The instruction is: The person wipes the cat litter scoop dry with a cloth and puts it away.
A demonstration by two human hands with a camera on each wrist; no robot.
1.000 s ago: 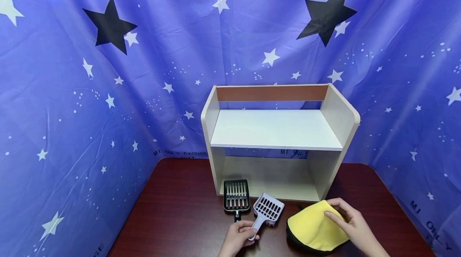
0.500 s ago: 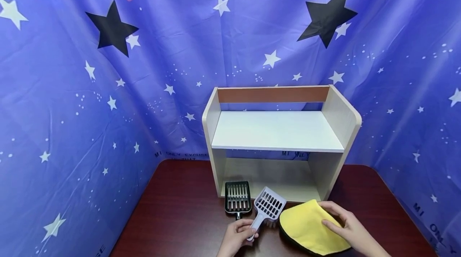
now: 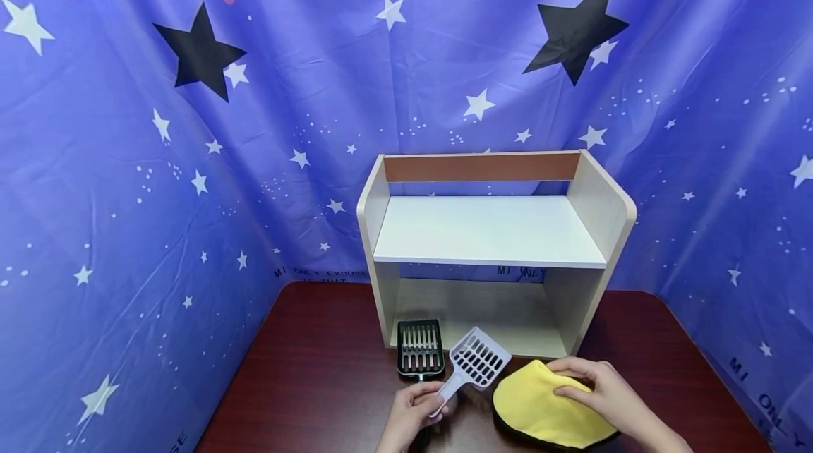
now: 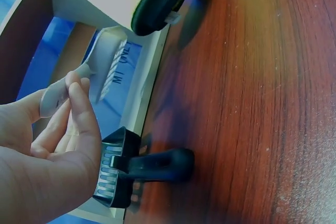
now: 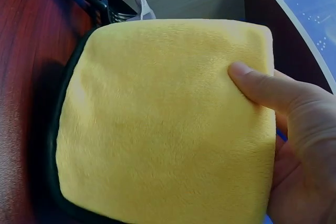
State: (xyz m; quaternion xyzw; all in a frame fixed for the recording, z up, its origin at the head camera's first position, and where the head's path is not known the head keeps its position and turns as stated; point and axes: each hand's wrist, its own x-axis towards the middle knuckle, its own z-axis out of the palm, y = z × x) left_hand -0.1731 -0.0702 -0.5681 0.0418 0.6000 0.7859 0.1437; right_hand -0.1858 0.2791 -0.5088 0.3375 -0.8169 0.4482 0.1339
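Note:
In the head view my left hand (image 3: pixel 409 414) pinches the handle of a pale grey slotted litter scoop (image 3: pixel 452 386), its pan pointing up and to the right. The left wrist view shows this grey scoop (image 4: pixel 100 61) raised off the table, thumb and fingers on its handle. A black litter scoop (image 3: pixel 420 348) stands just left of it, pan against the shelf's front, handle partly behind my left hand. My right hand (image 3: pixel 600 393) grips a yellow plush cloth (image 3: pixel 540 400) with a black border. In the right wrist view the thumb presses on the yellow face (image 5: pixel 168 119).
A two-level wooden shelf unit (image 3: pixel 489 231) stands behind the scoops and the cloth. All of it rests on a dark red wood-grain table (image 3: pixel 305 361). A blue curtain (image 3: pixel 286 72) printed with stars surrounds the table at the back and sides.
The grey scoop has lifted and tilted slightly to the right in my left hand. My right hand has shifted left with the cloth, closer to the scoop. The black scoop stays put.

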